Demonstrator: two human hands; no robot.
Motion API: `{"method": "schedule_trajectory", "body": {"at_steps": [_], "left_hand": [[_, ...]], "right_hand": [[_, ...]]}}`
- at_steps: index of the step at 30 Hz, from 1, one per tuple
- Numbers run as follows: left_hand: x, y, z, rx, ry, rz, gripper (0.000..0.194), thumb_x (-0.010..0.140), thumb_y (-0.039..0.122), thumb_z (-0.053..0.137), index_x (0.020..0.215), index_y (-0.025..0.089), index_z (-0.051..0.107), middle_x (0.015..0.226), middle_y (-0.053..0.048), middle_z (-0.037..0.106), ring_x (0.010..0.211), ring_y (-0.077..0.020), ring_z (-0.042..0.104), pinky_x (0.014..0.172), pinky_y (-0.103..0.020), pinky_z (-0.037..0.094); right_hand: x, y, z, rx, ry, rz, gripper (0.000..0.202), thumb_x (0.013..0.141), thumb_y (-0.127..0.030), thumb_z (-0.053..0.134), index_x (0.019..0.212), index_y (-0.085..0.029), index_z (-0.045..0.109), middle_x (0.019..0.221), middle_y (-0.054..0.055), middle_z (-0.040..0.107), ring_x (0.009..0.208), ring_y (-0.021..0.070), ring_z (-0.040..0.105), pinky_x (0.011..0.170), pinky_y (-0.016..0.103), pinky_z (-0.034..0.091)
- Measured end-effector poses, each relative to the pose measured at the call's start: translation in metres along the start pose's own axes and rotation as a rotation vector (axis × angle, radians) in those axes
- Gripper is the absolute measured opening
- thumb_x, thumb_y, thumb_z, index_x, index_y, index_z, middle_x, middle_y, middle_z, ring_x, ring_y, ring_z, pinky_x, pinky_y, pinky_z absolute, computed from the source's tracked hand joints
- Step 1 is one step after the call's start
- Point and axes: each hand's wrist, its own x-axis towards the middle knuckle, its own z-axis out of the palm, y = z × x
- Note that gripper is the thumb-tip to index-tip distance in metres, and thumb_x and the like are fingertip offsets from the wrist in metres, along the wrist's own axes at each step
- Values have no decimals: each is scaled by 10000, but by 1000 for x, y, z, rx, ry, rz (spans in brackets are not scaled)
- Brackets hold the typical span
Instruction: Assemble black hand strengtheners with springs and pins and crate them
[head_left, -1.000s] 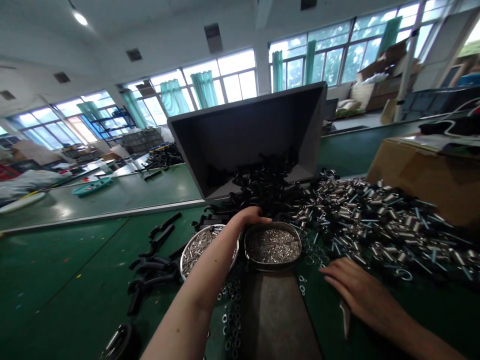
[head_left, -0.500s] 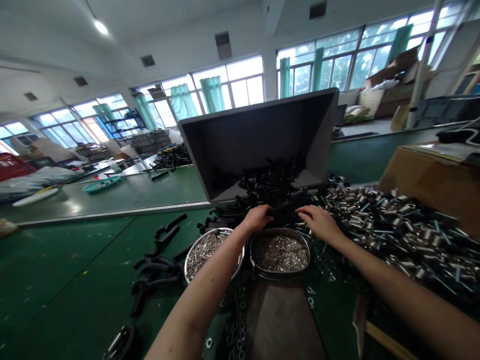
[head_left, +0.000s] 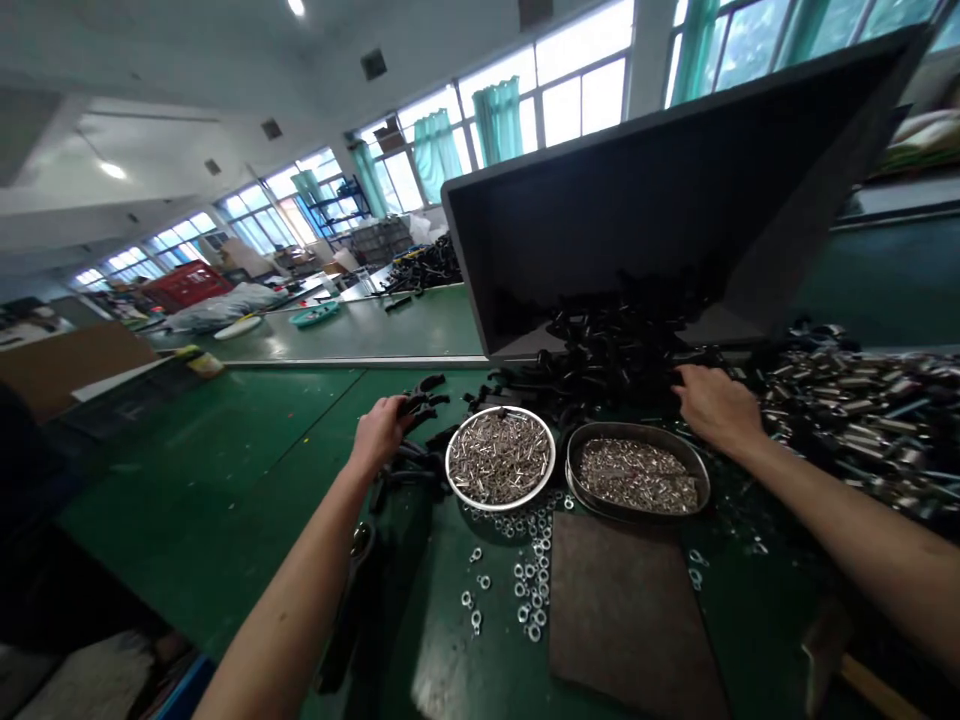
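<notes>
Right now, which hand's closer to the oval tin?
Right. The right hand is behind-right of the oval tin; the left hand is left, past the round bowl.

You see a shallow teal tray (head_left: 316, 314) at far left, with teal cloth curtains (head_left: 436, 147) beyond.

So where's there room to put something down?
The green tabletop left of the left hand looks mostly bare, as does the brown board in front of the oval tin. It's crowded around the right hand, with piled black pieces and metal pieces.
</notes>
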Motion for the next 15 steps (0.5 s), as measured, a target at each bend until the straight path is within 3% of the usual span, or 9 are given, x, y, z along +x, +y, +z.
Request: {"method": "schedule_trajectory", "body": {"at_steps": [3,5,7,9,11,13,15], "left_hand": [[-25,-27,3,35,-76,-52,345,854,271,488,1164,154,584,1130,-143,624,1010,-286,609,846,-382,467],[-36,-24,2,34,-62,-43,406,849,312,488,1197,118,566,1186,-186,590,1046,-337,586,870,-455,454],[-47,-2,-1,-66,12,22,496,835,385,499,1249,113,526,1302,-198,508,1129,-369,527,945,-517,396],[-66,36,-5,-382,-58,145,538,801,453,536,1252,159,523,1332,-150,499,1189,-330,490,1007,-481,369],[-96,83,-8,-823,-385,254,597,788,508,555,1293,201,477,1341,-115,508,1208,-283,491,999,-429,402],[-134,129,-7,-1173,-811,352,675,743,504,633,1323,219,439,1322,-108,529,1172,-261,528,975,-396,427],[-167,165,0,-1360,-1136,379,574,723,487,671,1187,169,552,1125,-123,641,991,-241,623,871,-366,484]], "right_hand": [[-10,8,-26,19,44,39,307,886,-254,442,1131,-115,565,1071,189,628,996,321,554,769,404,424],[-25,9,-50,120,68,54,311,878,-245,453,1148,-131,556,1128,164,617,1046,298,551,838,396,426],[-49,1,-78,305,35,21,317,860,-230,471,1155,-151,555,1143,131,618,1052,270,562,890,395,423],[-79,-18,-105,506,-121,-107,303,859,-239,486,1148,-198,565,1124,81,631,1013,232,581,887,384,436],[-112,-45,-126,686,-369,-295,279,869,-241,503,1134,-212,583,1103,57,635,1003,195,581,881,344,442],[-140,-70,-139,818,-546,-445,257,878,-204,506,1118,-191,596,1059,55,639,982,163,580,863,301,447],[-155,-83,-141,908,-651,-550,247,877,-184,520,1108,-174,607,1036,54,636,962,141,581,840,269,455]]}}
